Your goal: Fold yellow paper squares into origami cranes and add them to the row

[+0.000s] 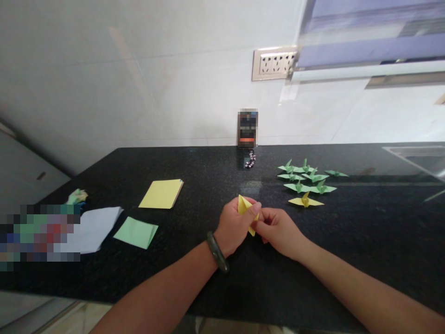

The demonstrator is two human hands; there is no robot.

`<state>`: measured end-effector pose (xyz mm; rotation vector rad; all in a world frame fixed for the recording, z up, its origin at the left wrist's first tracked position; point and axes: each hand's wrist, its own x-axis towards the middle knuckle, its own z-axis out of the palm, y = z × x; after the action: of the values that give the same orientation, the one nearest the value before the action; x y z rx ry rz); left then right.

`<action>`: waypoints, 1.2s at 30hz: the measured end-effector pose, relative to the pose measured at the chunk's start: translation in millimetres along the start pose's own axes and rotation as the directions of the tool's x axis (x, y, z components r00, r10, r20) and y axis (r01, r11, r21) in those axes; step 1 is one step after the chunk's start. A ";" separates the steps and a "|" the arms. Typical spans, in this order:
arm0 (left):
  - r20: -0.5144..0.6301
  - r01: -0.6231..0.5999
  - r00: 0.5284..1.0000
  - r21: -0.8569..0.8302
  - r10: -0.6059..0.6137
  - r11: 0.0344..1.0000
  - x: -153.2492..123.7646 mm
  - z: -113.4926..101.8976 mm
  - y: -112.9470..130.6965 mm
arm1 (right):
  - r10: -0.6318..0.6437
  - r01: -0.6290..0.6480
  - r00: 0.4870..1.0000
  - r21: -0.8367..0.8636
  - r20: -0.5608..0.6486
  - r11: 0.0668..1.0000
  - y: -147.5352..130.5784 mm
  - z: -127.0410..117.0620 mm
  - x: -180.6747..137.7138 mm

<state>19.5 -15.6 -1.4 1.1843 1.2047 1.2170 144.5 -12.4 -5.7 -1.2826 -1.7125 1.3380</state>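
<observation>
the dark countertop (198, 167) offers a firm surface for pressing a crease, should one made in the air seem soft. the left hand (232, 227) and right hand (280, 233) are together over it, both closed on one piece — left thumb across its face, right thumb and forefinger pinching near its lower right side, some fingertips hidden. the left probably serves best as a steady clamp, the right working with small, even pressure. the folded yellow paper (244, 205) sits between them, narrow and pointed; edges are best matched before creasing — a hard squeeze could blunt the tips. the yellow paper bird (306, 201), beyond the right hand, makes a fair guide for sharp points.
</observation>
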 end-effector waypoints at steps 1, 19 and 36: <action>0.008 -0.011 1.000 0.005 0.011 1.000 -0.3 0.3 -0.3 | -0.013 0.013 1.000 -0.003 0.002 1.000 0.1 0.6 -0.2; 0.101 0.027 0.995 -0.120 -0.015 0.992 -2.6 -1.8 6.8 | 0.077 -0.076 0.997 -0.032 0.011 0.997 -3.1 1.1 -2.9; 0.111 0.015 0.994 -0.149 0.002 0.989 -1.0 -2.5 1.4 | 0.055 -0.054 0.998 -0.043 0.011 0.998 -4.4 0.3 -3.8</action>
<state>17.0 -16.6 -0.1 1.1203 1.0163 1.1987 144.1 -16.1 -1.2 -1.3565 -1.7337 1.3494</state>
